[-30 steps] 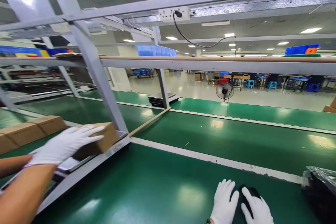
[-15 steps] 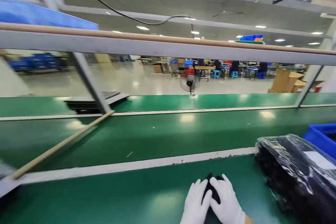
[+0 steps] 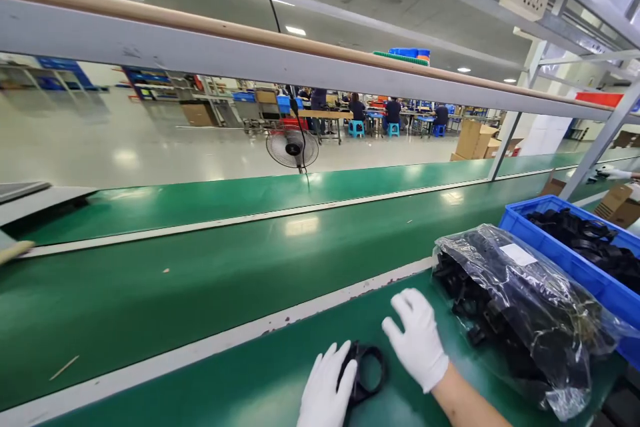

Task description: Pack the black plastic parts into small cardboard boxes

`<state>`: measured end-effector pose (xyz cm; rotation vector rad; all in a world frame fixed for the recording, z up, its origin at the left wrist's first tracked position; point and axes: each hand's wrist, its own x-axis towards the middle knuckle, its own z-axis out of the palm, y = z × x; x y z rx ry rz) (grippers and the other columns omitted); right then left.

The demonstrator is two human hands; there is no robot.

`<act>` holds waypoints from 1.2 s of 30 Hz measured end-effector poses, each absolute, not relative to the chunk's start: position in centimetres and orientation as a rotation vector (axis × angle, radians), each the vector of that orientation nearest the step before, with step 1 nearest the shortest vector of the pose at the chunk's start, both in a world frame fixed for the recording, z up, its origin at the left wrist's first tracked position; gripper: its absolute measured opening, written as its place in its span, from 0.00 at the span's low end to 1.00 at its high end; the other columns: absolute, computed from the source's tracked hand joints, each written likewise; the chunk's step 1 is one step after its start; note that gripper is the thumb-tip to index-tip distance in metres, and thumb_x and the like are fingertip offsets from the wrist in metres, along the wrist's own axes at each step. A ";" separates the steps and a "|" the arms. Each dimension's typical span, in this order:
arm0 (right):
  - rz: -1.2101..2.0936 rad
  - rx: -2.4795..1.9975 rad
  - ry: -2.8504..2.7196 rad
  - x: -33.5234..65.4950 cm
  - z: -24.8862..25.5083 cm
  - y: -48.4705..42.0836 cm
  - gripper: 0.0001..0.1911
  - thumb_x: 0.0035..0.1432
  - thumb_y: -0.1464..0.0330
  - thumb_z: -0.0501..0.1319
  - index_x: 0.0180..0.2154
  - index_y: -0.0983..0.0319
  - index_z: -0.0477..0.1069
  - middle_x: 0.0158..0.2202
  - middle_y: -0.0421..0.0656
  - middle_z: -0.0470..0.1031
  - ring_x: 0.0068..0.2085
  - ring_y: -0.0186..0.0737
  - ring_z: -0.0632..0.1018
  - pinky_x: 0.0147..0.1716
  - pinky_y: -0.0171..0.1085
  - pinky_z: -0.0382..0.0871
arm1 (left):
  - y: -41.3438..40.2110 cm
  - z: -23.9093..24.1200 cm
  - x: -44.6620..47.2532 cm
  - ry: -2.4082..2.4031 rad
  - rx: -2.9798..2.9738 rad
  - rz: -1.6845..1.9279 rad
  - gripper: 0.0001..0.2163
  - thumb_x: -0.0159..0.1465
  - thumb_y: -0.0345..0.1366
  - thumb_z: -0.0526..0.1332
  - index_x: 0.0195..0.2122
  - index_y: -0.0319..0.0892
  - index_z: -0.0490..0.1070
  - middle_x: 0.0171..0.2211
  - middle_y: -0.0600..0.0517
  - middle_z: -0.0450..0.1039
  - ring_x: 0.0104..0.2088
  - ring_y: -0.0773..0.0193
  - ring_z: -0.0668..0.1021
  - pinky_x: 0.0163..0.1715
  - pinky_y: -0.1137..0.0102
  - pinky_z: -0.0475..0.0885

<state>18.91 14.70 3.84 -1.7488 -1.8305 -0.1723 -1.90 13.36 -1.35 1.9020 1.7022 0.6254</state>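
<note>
Both my hands wear white gloves and rest on the green bench. My left hand lies at the bottom edge with its fingers on the left side of a black ring-shaped plastic part that lies flat. My right hand is just right of the part, lifted off it, fingers stretched out and nothing in them. A clear plastic bag full of several black parts lies to the right of my right hand.
A blue crate of black parts stands behind the bag at the right. A green conveyor belt runs across beyond a white line. A grey frame rail crosses overhead. A standing fan and seated people are far off. Another person's gloved hand shows at far right.
The view has swung right, so the bag and blue crate show more fully. My right hand has come off the black part and spread open; my left hand stays on it.
</note>
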 end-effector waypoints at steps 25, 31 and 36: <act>-0.085 -2.338 -1.919 23.3 7.3 14.4 0.21 0.49 0.74 0.59 0.46 0.53 0.70 0.49 0.48 0.67 0.42 0.49 0.71 0.36 0.40 0.65 | 13.7 -1.1 -1.7 1.645 1.996 0.636 0.23 0.65 0.46 0.47 0.56 0.44 0.69 0.59 0.53 0.67 0.64 0.54 0.62 0.66 0.53 0.53; 0.226 -2.161 -2.196 19.4 8.0 10.6 0.35 0.41 0.61 0.69 0.54 0.50 0.66 0.64 0.46 0.56 0.49 0.60 0.71 0.40 0.49 0.68 | 13.7 -1.0 -1.5 1.631 2.015 0.616 0.23 0.65 0.45 0.46 0.56 0.44 0.69 0.59 0.53 0.67 0.64 0.55 0.62 0.66 0.54 0.53; 0.171 -2.116 -2.278 22.8 9.6 10.6 0.19 0.50 0.55 0.64 0.45 0.49 0.74 0.54 0.40 0.70 0.50 0.58 0.72 0.46 0.51 0.64 | 13.5 -0.5 -1.3 1.665 1.969 0.610 0.23 0.65 0.46 0.46 0.55 0.44 0.69 0.59 0.52 0.67 0.65 0.53 0.61 0.65 0.51 0.55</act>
